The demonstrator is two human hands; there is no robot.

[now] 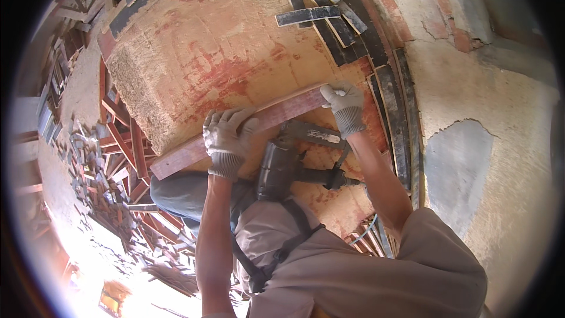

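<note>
A long, narrow reddish wooden board [288, 108] lies slantwise in front of me, its right end farther away than its left. My left hand [228, 132], in a white knit glove, is closed over the board left of its middle. At the board's right end, my right hand [343, 101] grips it with the thumb along the top; its other fingers are partly hidden. Both gloves have grey cuffs. Between my forearms, close to my body, lies a black nail gun [276, 165], touched by neither hand. A hose fitting [338, 178] shows at its right side.
Beneath the board is a worn tan surface stained red [212, 53]. Dark wood strips [323, 15] lie across each other at the back right. Long dark boards [391, 100] run along the right edge, beside a patched wall [459, 165]. Scrap wood [100, 171] is heaped on the left.
</note>
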